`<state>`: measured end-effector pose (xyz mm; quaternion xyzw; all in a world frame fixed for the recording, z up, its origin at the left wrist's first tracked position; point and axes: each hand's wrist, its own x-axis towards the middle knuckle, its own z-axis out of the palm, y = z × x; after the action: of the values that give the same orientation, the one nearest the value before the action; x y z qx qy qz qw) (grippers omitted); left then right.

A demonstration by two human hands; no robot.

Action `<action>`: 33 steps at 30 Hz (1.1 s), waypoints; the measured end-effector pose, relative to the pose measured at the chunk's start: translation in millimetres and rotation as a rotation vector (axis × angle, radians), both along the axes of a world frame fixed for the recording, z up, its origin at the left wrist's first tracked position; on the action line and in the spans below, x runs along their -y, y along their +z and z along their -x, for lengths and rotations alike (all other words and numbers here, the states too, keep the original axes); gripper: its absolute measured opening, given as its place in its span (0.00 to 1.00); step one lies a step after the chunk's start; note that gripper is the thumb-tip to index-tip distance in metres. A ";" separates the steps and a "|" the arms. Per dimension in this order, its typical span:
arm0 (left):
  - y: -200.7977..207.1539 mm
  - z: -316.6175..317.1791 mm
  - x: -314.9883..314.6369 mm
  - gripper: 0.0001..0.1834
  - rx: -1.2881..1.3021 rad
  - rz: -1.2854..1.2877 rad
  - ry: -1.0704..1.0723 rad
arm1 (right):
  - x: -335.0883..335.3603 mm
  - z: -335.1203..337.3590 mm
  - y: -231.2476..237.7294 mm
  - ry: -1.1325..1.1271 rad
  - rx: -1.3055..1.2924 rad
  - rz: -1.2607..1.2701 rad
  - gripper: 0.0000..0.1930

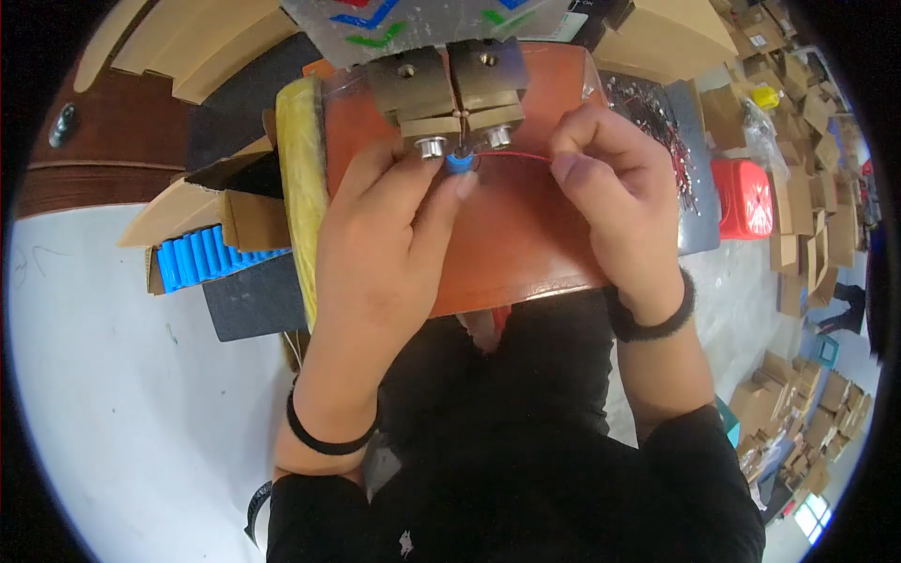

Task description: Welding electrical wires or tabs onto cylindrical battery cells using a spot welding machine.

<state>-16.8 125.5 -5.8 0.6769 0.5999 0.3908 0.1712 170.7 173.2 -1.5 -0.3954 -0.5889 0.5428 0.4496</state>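
Note:
My left hand pinches a small blue cylindrical cell between thumb and fingers, just under the metal jaws of a machine. A thin red wire runs from the top of the cell across to the right. Its other end lies between the thumb and forefinger of my right hand, which is closed on it. Two bolt heads stick out of the jaws on either side of the cell. Most of the cell's body is hidden behind my left fingers.
The machine stands over a brown-orange pad with a yellow roll-like edge at left. A cardboard box of blue cells sits further left. Many loose wires lie at right, beside a red plastic container. Cardboard boxes fill the far right.

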 end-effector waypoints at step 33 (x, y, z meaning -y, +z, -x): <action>-4.0 0.9 0.1 0.15 0.033 -0.007 0.012 | -0.5 -1.6 -2.7 0.049 0.073 -0.139 0.04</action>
<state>-17.7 125.4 -9.8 0.6672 0.5997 0.4052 0.1761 172.3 173.8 -4.2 -0.3682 -0.6507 0.4967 0.4408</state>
